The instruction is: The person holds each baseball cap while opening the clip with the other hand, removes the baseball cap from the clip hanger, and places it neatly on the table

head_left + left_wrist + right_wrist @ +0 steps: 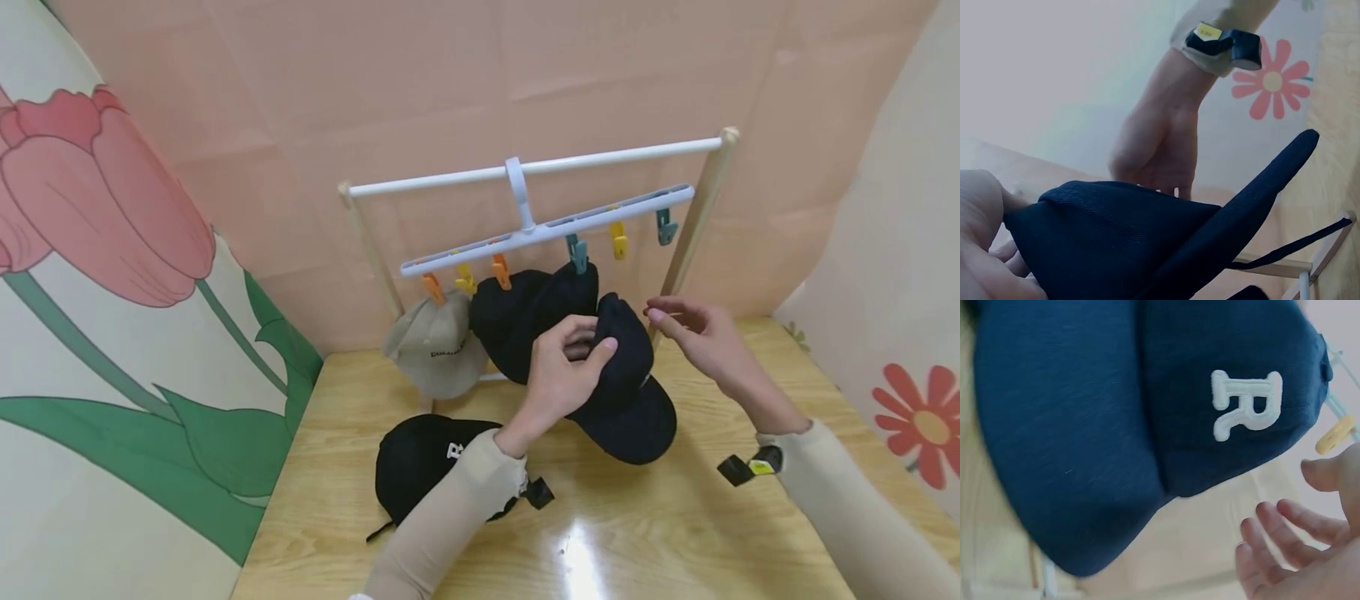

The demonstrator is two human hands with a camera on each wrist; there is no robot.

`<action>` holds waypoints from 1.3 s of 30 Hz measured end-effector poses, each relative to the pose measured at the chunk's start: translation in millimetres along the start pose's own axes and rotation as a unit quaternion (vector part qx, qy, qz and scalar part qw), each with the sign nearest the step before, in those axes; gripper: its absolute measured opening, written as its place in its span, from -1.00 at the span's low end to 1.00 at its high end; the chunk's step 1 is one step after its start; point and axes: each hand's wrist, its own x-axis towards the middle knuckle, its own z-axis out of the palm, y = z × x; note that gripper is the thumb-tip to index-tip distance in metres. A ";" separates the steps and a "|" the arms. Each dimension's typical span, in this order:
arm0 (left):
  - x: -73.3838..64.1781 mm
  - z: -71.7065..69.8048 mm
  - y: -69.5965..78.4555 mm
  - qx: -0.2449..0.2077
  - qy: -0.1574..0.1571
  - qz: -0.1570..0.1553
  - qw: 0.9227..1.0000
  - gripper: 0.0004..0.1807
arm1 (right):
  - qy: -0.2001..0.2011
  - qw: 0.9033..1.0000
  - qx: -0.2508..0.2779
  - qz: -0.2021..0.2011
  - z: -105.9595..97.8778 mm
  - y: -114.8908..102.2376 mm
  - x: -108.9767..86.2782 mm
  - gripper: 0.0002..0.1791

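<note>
A navy baseball cap hangs from my left hand, which pinches the top of its crown between thumb and fingers. Its brim points down toward the table, and a white letter R shows on its front in the right wrist view. To the right of the cap, my right hand is apart from it, fingers loosely bent and holding nothing. Behind the held cap, another dark cap hangs below the clip hanger. A beige cap hangs at the hanger's left end.
A white rod on wooden posts carries the hanger. Toward its right end are a yellow clip and a teal clip with nothing in them. A black cap lies on the wooden table, partly under my left forearm.
</note>
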 end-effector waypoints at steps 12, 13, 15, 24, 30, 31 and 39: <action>-13.4 9.7 7.4 -0.030 0.004 0.018 0.999 -0.73 | -0.110 0.990 -0.081 0.042 -2.8 19.0 -33.4 -0.40; -14.1 9.7 7.7 -0.030 0.003 0.019 0.999 -0.73 | -0.116 0.989 -0.084 0.044 -3.2 20.1 -36.0 -0.41; -15.2 9.4 8.4 -0.031 0.003 0.020 0.999 -0.73 | -0.126 0.987 -0.088 0.050 -3.8 21.7 -41.3 -0.41; -19.5 7.8 8.4 -0.019 0.008 0.038 0.999 -0.75 | -0.208 0.966 -0.029 0.150 -8.0 33.3 -63.9 -0.28; -22.7 7.2 10.1 -0.026 0.002 0.039 0.999 -0.75 | -0.240 0.948 0.036 0.205 -8.1 38.8 -75.9 -0.30; -23.2 7.1 10.8 -0.027 0.000 0.038 0.999 -0.74 | -0.241 0.947 0.044 0.208 -7.7 38.6 -77.6 -0.32; -26.0 4.6 14.6 -0.042 -0.012 0.040 0.998 -0.75 | -0.237 0.945 0.079 0.211 -7.1 31.1 -87.6 -0.34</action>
